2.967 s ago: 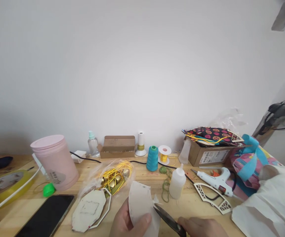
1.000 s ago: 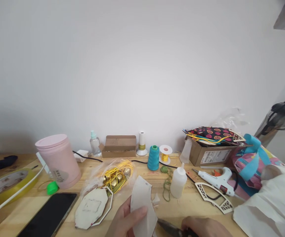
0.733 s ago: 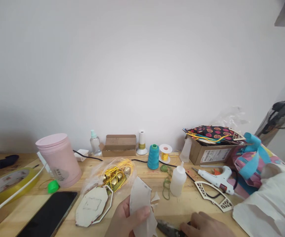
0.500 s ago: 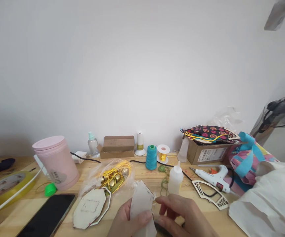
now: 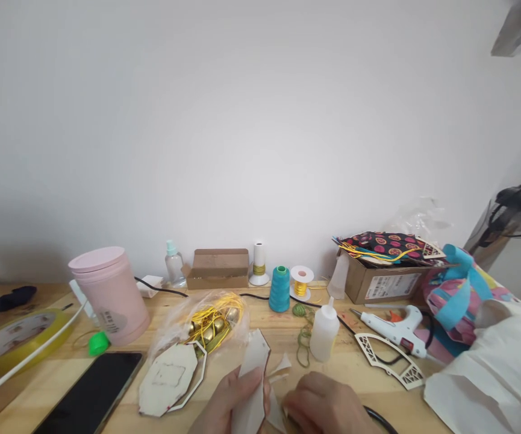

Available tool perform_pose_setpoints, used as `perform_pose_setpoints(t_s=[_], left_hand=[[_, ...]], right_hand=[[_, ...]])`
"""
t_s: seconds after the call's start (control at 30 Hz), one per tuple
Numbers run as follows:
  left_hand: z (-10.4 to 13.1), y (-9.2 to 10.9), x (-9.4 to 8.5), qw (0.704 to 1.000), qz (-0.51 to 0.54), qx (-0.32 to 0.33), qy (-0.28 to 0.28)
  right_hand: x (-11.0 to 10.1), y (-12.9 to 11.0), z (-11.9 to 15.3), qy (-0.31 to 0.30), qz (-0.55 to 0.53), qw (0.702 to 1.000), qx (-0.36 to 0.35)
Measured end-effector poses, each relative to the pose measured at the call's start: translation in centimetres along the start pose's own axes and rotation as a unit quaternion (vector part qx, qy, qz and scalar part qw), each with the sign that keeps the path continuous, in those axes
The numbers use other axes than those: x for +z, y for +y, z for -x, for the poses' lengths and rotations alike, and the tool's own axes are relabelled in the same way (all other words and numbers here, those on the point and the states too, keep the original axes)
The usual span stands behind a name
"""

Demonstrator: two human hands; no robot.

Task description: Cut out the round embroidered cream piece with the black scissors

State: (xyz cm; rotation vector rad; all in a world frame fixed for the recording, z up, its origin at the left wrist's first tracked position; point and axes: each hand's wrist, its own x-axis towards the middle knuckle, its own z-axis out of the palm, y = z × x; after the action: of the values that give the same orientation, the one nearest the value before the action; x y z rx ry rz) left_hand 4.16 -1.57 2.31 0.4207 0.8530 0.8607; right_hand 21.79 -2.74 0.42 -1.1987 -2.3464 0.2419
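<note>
My left hand [image 5: 229, 402] is closed around a stiff white board piece [image 5: 255, 355], its thumb lying across the near face. The board stands tilted, with a dark edge along its right side. My right hand [image 5: 326, 405] is low on the table just right of the board, fingers curled inward. Whatever those fingers hold, if anything, is hidden. White scraps [image 5: 283, 363] lie between the two hands. To the left, a white octagonal panel [image 5: 168, 377] with a drawn outline rests over a thin white frame [image 5: 205, 367]. A squeeze bottle [image 5: 324, 333] stands beyond my right hand.
A phone [image 5: 91, 395], pink cup [image 5: 114, 301] and yellow tape roll [image 5: 20, 337] occupy the left. Gold bells [image 5: 215, 325] lie bagged in the middle. A glue gun [image 5: 398, 328], lattice piece [image 5: 391, 361], cardboard box [image 5: 386, 286] and white cloth [image 5: 495, 361] are on the right.
My right hand has dropped away from the board's edge toward the table, its fingers curling more. The board has turned slightly in my left hand. White scraps now show between the hands.
</note>
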Motion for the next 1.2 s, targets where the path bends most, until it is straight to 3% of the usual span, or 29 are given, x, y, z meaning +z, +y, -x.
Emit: perform_pose_setpoints(t_s=[0.13, 0.27, 0.4, 0.53, 0.63, 0.7, 0.8, 0.93, 1.0, 1.1, 1.2], left_hand=[[-0.5, 0.1, -0.5, 0.995, 0.078, -0.053, -0.023], [-0.7, 0.3, -0.4, 0.991, 0.073, -0.105, -0.031], [-0.6, 0.3, 0.3, 0.990, 0.034, -0.128, -0.043], [-0.5, 0.1, 0.9, 0.985, -0.048, -0.163, -0.029], [-0.3, 0.0, 0.9, 0.990, -0.074, -0.117, -0.026], [-0.1, -0.1, 0.9, 0.992, -0.089, -0.079, -0.046], [-0.1, -0.2, 0.7, 0.994, -0.064, -0.061, -0.065], [-0.2, 0.7, 0.3, 0.994, 0.052, -0.097, -0.006], [-0.1, 1.3, 0.1, 0.990, 0.092, -0.102, -0.002], [0.2, 1.9, -0.2, 0.979, 0.151, -0.133, -0.028], [0.3, 1.6, -0.1, 0.974, 0.166, -0.147, -0.045]], right_hand=[[0.9, -0.6, -0.1, 0.021, -0.065, 0.997, -0.030], [-0.2, -0.7, -0.2, 0.017, -0.181, 0.982, 0.048], [-1.6, -0.9, -0.9, 0.110, -0.230, 0.959, 0.120], [-2.7, -1.6, -1.7, 0.101, -0.139, 0.985, 0.008], [-2.9, -2.2, -2.1, 0.053, -0.060, 0.995, -0.054], [-2.6, -2.2, -2.1, 0.052, -0.063, 0.994, -0.066], [-2.0, -2.0, -1.9, 0.103, -0.125, 0.983, -0.089], [-2.1, -1.6, -1.3, 0.186, -0.105, 0.967, -0.141], [-2.3, -1.4, -1.0, 0.151, -0.073, 0.977, -0.134], [-1.9, -0.7, -0.9, 0.011, -0.083, 0.991, -0.100], [-1.2, -0.2, -0.8, -0.019, -0.115, 0.989, -0.091]])
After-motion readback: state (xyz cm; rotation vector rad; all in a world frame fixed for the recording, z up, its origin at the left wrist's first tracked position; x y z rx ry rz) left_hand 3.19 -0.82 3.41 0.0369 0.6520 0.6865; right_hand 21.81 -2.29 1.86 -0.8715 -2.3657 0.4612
